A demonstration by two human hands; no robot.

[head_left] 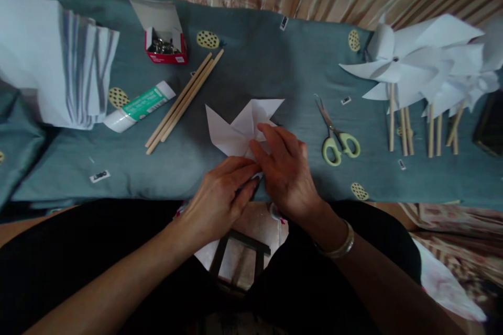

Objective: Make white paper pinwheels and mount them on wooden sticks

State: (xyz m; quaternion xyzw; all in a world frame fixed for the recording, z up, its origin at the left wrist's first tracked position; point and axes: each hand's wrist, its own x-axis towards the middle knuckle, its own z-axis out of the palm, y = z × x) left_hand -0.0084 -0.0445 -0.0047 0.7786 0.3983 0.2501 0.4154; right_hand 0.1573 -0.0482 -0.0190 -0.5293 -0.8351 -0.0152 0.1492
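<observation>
A white paper pinwheel (231,133), without a stick, lies near the table's front edge with its points folded or raised. My left hand (226,191) is closed on its near corner, with the thumb below and the fingers above. My right hand (288,172) is bent over the same sheet from the right, its fingertips pressing on the folds at the middle and near side. The underside of the paper and part of the near corner are hidden by my fingers. Right of the paper lie scissors (334,133) with pale green handles, blades slightly apart.
Finished pinwheels (424,57) on sticks lie at the right. To the left are several wooden sticks (184,99), a green and white glue tube (141,107), a red box (167,55) of small metal pieces and stacked white paper (31,47). A dark object (489,125) sits far right.
</observation>
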